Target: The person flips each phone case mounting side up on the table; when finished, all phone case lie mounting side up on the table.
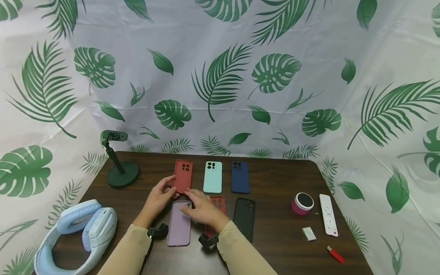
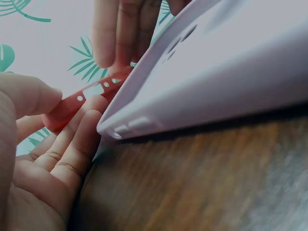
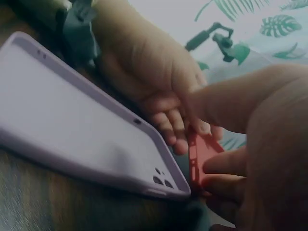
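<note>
head view: the red case (image 1: 182, 175) is at the left end of the far row, mint case (image 1: 212, 178) and blue case (image 1: 239, 178) to its right, purple case (image 1: 179, 227) just nearer you. your left hand (image 1: 159, 199) is at its left side, your right hand (image 1: 203, 209) at its near edge. left wrist view: your left hand pinches the red case, thumb on one side, fingers opposite. right wrist view: your right fingers, fairly straight, touch it loosely, thumb apart.
</note>
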The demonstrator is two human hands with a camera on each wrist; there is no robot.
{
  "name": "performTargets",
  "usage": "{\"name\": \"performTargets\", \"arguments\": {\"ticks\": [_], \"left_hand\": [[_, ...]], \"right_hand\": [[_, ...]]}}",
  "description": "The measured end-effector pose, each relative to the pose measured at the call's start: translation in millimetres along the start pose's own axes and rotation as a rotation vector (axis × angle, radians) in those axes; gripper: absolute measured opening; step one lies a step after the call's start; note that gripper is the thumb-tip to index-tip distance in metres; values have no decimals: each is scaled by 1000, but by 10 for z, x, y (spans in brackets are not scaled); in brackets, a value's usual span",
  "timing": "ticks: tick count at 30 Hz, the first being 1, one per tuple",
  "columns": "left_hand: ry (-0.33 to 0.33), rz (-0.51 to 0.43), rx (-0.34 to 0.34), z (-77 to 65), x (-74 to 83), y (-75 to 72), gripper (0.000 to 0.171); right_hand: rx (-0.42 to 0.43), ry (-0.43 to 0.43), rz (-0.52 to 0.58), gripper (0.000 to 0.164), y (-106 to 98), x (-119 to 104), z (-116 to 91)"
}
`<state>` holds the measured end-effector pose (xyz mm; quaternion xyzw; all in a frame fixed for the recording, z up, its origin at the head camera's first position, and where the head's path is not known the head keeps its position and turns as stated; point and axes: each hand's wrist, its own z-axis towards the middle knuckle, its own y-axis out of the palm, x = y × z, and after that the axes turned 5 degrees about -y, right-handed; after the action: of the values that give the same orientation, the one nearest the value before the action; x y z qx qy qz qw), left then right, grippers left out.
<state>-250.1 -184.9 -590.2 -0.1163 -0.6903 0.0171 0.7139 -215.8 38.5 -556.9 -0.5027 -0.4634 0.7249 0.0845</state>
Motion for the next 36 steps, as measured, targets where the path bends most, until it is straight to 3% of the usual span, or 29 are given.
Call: {"name": "performTargets", "arguments": {"ticks": [9, 15, 22, 26, 36], "left_hand": [[-31, 65, 37, 41, 12, 26, 54], [-63, 105, 61, 47, 42, 52, 53], [-57, 389, 153, 53, 60, 108, 50], [-60, 476, 197, 61, 52, 136, 47], [-69, 378, 158, 45, 73, 101, 47]], "right_hand": [[-25, 18, -130, 72, 1, 35, 11], [-24, 20, -151, 71, -3, 102, 32], [-22, -5, -146, 68, -9, 148, 31], [-21, -26, -154, 67, -17, 150, 26], [-27, -38, -146, 66, -41, 141, 15]]}}
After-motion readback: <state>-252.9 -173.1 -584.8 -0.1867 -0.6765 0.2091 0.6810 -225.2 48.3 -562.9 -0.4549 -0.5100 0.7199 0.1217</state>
